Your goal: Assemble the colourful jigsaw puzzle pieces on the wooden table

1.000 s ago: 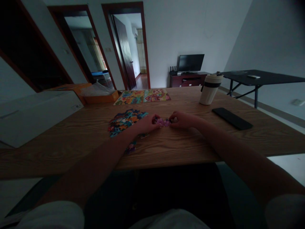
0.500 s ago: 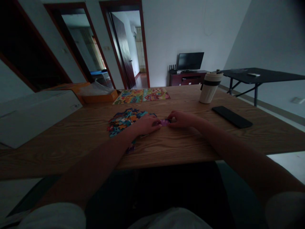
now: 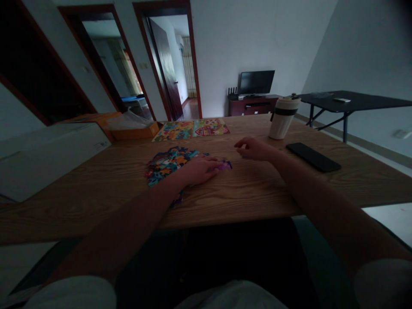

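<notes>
My left hand lies flat on the wooden table, fingers stretched over small purple puzzle pieces. Just left of it sits a partly built colourful jigsaw. My right hand hovers a little above the table to the right, fingers loosely curled with thumb and forefinger close together; whether it holds a piece is too dark to see. One more loose piece peeks out beside my left forearm.
Two finished puzzle boards lie at the table's far side. An orange box and a white box stand at the left. A white cup and a black phone are at the right. A black side table stands beyond.
My right hand has lifted off the purple pieces and drawn back to the right. My left hand has flattened over them and slid slightly right.
</notes>
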The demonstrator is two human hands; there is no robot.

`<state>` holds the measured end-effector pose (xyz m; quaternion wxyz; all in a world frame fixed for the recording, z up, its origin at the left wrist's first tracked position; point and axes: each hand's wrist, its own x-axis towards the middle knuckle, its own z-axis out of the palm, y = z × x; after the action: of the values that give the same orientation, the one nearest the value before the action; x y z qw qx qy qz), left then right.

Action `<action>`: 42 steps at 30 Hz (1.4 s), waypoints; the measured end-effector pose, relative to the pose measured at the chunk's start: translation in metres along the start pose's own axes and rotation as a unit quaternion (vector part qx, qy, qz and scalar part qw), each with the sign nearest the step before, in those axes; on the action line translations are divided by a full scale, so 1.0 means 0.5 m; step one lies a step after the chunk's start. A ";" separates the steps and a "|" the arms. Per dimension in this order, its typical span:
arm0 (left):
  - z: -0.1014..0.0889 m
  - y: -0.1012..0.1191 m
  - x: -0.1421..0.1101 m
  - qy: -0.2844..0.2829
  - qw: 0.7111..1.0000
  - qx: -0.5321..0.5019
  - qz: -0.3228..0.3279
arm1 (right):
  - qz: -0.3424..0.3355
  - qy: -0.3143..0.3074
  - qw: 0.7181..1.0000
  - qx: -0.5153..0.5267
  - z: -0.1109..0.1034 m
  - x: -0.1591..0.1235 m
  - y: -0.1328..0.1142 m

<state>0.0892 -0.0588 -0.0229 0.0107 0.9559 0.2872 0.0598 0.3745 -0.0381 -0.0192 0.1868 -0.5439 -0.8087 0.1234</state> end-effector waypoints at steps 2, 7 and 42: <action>0.004 -0.002 0.000 -0.015 1.000 0.002 0.016 | 0.048 0.014 0.999 -0.016 -0.022 0.001 0.041; 0.006 -0.007 0.004 -0.033 0.999 0.003 0.018 | 0.077 -0.100 0.991 -0.045 -0.043 -0.007 0.090; 0.011 -0.023 0.005 0.012 1.000 -0.004 0.003 | -0.090 -0.186 0.978 0.025 0.020 -0.034 -0.104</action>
<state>0.0855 -0.0478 -0.0290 0.0109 0.9560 0.2843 0.0723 0.3325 -0.0733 -0.0098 0.0571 -0.4315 -0.8717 0.2251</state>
